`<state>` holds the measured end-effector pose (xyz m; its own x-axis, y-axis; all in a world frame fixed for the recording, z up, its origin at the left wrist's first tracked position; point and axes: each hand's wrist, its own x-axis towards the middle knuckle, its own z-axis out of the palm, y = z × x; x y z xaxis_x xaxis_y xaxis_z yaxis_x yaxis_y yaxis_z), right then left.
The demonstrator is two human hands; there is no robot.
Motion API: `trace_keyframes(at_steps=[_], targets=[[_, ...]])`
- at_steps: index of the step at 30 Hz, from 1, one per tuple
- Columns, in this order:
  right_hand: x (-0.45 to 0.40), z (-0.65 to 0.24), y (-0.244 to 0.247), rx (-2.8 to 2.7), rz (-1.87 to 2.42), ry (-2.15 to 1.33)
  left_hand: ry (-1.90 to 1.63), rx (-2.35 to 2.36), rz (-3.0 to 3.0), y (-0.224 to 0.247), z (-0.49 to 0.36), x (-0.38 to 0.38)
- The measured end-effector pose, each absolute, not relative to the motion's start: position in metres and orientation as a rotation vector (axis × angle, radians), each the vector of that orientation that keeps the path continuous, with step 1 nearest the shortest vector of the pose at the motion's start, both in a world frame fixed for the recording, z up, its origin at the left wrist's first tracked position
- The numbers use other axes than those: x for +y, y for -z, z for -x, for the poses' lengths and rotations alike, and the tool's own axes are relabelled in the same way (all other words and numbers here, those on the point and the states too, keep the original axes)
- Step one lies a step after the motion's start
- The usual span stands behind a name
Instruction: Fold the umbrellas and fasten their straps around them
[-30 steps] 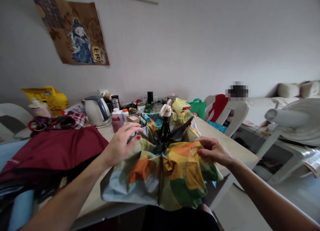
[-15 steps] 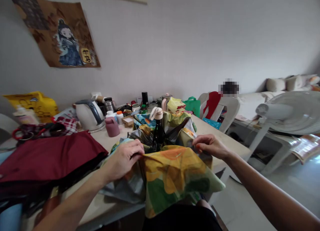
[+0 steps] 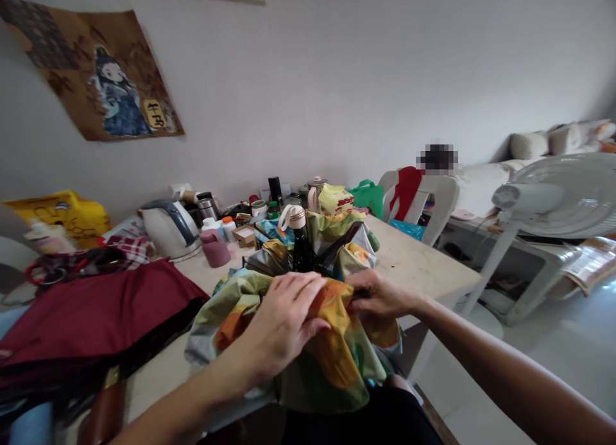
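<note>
A partly collapsed umbrella [image 3: 322,361] with yellow, orange and green flower print spreads over the table's front edge, its panels hanging loose. Its white handle [image 3: 294,218] with a loop points up from the black middle. My left hand [image 3: 293,316] lies across the near panel, fingers together on top and thumb below, gripping the cloth. Just to its right, my right hand [image 3: 378,294] pinches a fold of the same canopy, its fingertips partly hidden. A maroon umbrella [image 3: 106,310] lies on the left, near a brown handle [image 3: 106,400].
On the table [image 3: 418,255] stand a kettle [image 3: 168,226], a pink jug [image 3: 215,248], a small cardboard box [image 3: 245,235] and several bottles. A green bag [image 3: 368,198] is at the back. Beyond the right edge are white chairs [image 3: 443,194], a fan [image 3: 529,198] and a person's blurred head [image 3: 437,157].
My left hand has moved right and over the near panel. My right hand has come inward to the left and down. The near panel has gone from spread flat to bunched. The view has shifted slightly.
</note>
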<state>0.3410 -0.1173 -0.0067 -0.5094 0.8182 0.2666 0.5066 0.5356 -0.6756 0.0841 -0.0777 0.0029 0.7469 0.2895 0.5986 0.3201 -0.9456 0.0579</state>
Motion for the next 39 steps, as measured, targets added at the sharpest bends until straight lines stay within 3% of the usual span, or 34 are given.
trace_keyframes(at_steps=[7,13,20,27,34,39], targets=[[-0.103,-0.365,0.015,-2.106,1.109,-0.815,1.474,-0.483,2.976,0.001,-0.087,-0.055],[-0.105,-0.385,0.015,-1.856,1.186,-0.701,1.577,-0.343,2.961,-0.001,-0.061,-0.047],[-0.106,-0.381,0.020,-1.644,1.207,-0.685,1.431,-0.310,2.924,0.002,-0.057,-0.052],[-0.114,-0.360,0.010,-1.824,1.111,-0.693,1.259,-0.289,2.786,0.006,-0.069,-0.058],[-0.103,-0.375,0.013,-1.535,1.252,-0.493,0.457,-0.526,2.927,-0.001,-0.048,-0.052],[-0.097,-0.362,0.013,-1.413,1.256,-0.582,0.462,-0.529,3.166,-0.012,-0.069,-0.082]])
